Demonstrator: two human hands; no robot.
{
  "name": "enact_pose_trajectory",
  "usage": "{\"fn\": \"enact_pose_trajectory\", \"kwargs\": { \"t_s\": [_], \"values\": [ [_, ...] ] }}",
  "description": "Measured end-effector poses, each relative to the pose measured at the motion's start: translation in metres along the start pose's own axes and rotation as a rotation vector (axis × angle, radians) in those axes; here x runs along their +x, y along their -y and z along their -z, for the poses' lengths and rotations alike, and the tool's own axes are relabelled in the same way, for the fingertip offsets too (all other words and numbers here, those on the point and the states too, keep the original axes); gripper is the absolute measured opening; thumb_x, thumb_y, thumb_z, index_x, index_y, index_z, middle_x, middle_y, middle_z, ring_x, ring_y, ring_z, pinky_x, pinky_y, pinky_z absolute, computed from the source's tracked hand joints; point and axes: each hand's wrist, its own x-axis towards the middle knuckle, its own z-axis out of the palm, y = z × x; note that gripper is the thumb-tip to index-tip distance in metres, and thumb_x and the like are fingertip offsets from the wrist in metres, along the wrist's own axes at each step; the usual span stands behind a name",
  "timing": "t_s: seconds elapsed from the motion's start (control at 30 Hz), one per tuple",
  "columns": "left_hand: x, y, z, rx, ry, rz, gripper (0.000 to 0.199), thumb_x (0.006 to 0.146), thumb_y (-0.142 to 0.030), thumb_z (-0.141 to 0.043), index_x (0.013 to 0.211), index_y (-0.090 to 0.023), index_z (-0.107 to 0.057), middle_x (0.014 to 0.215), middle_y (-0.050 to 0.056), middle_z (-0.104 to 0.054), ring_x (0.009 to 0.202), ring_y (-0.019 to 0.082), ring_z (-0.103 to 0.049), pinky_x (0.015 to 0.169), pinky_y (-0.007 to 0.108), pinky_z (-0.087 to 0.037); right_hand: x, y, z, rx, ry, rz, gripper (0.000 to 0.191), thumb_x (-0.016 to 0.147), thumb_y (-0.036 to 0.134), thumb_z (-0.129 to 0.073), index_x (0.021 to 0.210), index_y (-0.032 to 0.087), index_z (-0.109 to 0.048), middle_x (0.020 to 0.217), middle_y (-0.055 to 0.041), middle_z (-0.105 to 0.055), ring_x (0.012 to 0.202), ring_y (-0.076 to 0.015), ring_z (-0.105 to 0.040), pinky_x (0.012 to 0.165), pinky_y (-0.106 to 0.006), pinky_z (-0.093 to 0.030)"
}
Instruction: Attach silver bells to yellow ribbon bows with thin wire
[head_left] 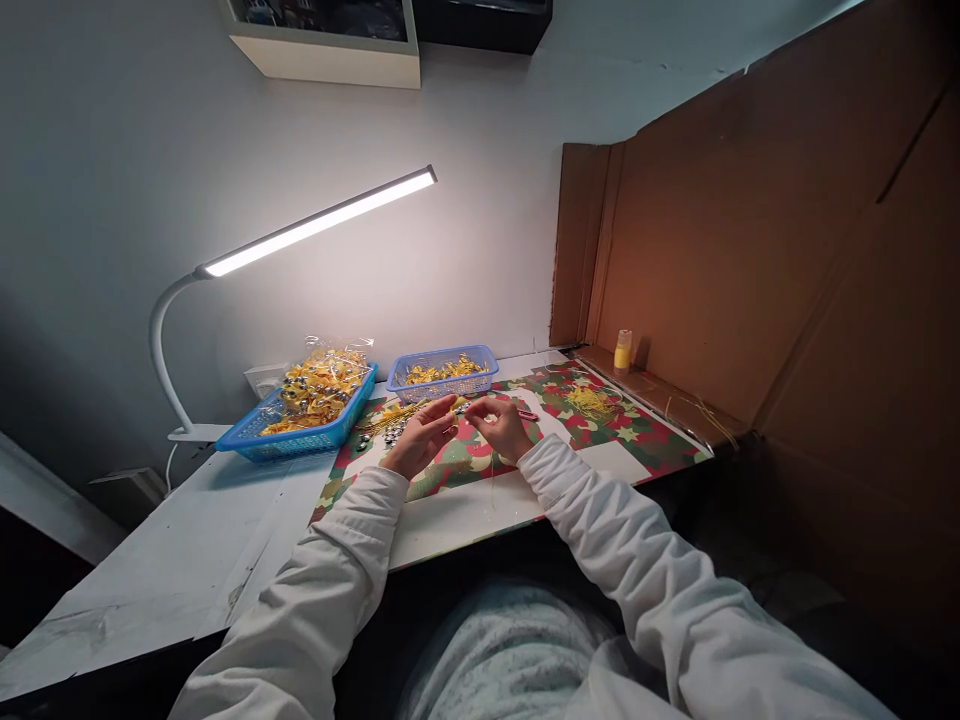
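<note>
My left hand [424,437] is closed at the middle of the table, its fingers pinched around a small yellow and silver piece [460,408]. Close beside it on the right, my right hand [501,426] has thumb and fingertips pressed together at the same piece; whatever is between them is too small to name. A thin yellow thread hangs below the right fingers. Yellow strands and silver beads [393,426] lie just left of my left hand. Behind the right hand lies a red tool [528,415], partly hidden.
A blue basket [289,441] of yellow and silver pieces stands left, a smaller basket [442,386] behind the hands. Yellow threads [590,401] lie right on the camouflage sheet [660,432]. A yellow bottle [622,352] stands by the cardboard wall [720,230]. A lamp [319,222] overhangs the left.
</note>
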Motion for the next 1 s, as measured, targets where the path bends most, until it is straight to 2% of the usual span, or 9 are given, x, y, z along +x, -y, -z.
{"fn": "enact_pose_trajectory", "kwargs": {
  "t_s": [0.27, 0.7, 1.0],
  "values": [
    [-0.0001, -0.0008, 0.0, -0.007, -0.022, 0.006, 0.04, 0.057, -0.014, -0.086, 0.095, -0.019, -0.074, 0.088, 0.002, -0.07, 0.066, 0.007, -0.059, 0.066, 0.021, -0.049, 0.0001, 0.0036, 0.0006, 0.001, -0.008, 0.009, 0.012, 0.077, 0.029, -0.061, 0.073, 0.019, -0.066, 0.071, -0.003, -0.069, 0.069, -0.0172, -0.063, 0.067, -0.03, -0.051],
    [0.0, -0.0002, -0.0003, -0.008, 0.007, -0.007, 0.038, 0.059, -0.013, -0.085, 0.095, -0.018, -0.074, 0.084, 0.002, -0.07, 0.065, 0.008, -0.06, 0.064, 0.021, -0.05, 0.0002, 0.0059, 0.0015, 0.0, -0.001, 0.007, 0.012, 0.076, 0.028, -0.061, 0.072, 0.019, -0.066, 0.072, -0.0028, -0.069, 0.07, -0.0169, -0.063, 0.068, -0.03, -0.051],
    [0.0005, 0.0044, 0.0021, 0.038, 0.022, 0.014, 0.039, 0.061, -0.013, -0.084, 0.098, -0.018, -0.074, 0.099, 0.006, -0.071, 0.073, 0.009, -0.061, 0.067, 0.021, -0.049, -0.0009, 0.0009, -0.0013, 0.021, 0.006, -0.032, 0.012, 0.074, 0.028, -0.06, 0.073, 0.018, -0.067, 0.07, -0.0027, -0.069, 0.067, -0.0165, -0.061, 0.063, -0.028, -0.05]
  ]
}}
